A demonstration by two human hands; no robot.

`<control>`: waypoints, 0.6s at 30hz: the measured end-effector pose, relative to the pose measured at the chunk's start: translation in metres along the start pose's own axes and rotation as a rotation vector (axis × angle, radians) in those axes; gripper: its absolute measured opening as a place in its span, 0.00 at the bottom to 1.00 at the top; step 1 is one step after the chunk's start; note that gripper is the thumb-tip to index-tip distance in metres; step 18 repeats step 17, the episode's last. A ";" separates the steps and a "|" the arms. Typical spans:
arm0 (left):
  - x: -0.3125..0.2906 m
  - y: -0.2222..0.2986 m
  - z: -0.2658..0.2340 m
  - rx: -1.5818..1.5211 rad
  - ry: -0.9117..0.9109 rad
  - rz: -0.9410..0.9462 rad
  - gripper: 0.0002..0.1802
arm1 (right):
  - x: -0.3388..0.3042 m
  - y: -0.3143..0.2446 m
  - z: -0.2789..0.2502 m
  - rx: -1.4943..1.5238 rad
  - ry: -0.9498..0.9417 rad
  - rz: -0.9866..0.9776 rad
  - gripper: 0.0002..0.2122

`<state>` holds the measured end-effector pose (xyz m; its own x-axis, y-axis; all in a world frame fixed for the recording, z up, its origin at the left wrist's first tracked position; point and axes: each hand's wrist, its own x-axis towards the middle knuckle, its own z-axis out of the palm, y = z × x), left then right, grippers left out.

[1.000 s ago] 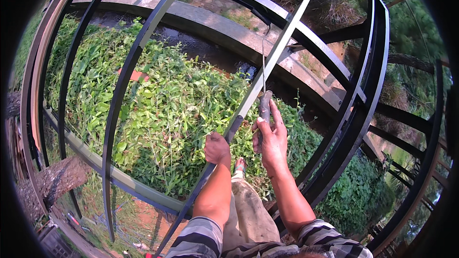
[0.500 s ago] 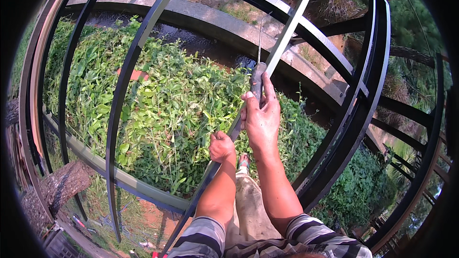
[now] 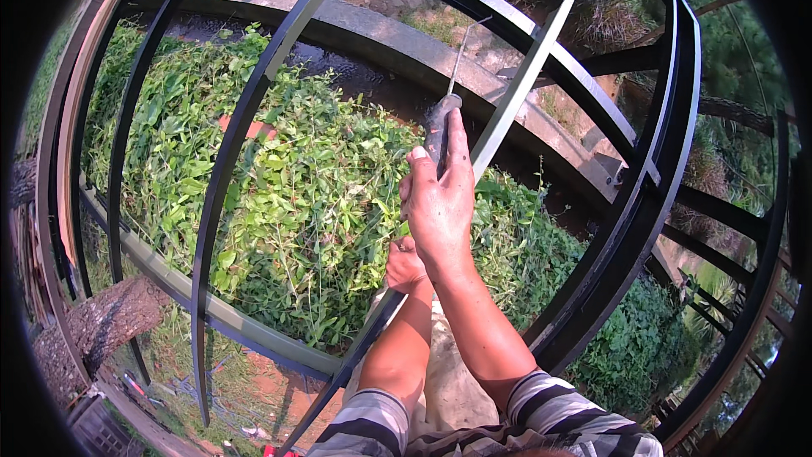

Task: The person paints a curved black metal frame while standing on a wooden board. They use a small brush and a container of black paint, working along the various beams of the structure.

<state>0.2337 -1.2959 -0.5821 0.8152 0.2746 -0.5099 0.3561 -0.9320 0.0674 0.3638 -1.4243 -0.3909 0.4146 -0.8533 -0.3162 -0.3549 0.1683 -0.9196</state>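
Note:
My right hand point(image 3: 444, 211) is closed round the dark, worn handle point(image 3: 440, 135) of a tool, with the index finger stretched along it. A thin metal rod point(image 3: 459, 63) runs out of the handle and bends near its tip. Partly hidden by my right wrist, my left hand point(image 3: 404, 264) is a closed fist over the narrow metal beam point(image 3: 372, 332); whether it grips the beam or something else is hidden. The beam's grey-green far part point(image 3: 529, 76) slants away beyond my right hand, just right of the tool.
Curved dark metal bars point(image 3: 222, 169) stand to the left, and a doubled dark frame point(image 3: 622, 228) rises at the right. Leafy plants point(image 3: 279, 203) spread below, with a concrete ledge point(image 3: 372, 25) behind. A tree trunk point(image 3: 114, 322) lies at the lower left.
My right hand has shifted slightly left and nearer, turning the tool's handle away from the beam. My left fist has moved right, partly behind my right wrist. The view has shifted a little.

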 end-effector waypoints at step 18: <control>-0.007 0.017 -0.027 -0.112 -0.024 -0.045 0.23 | 0.035 -0.073 0.068 0.253 -0.291 0.137 0.13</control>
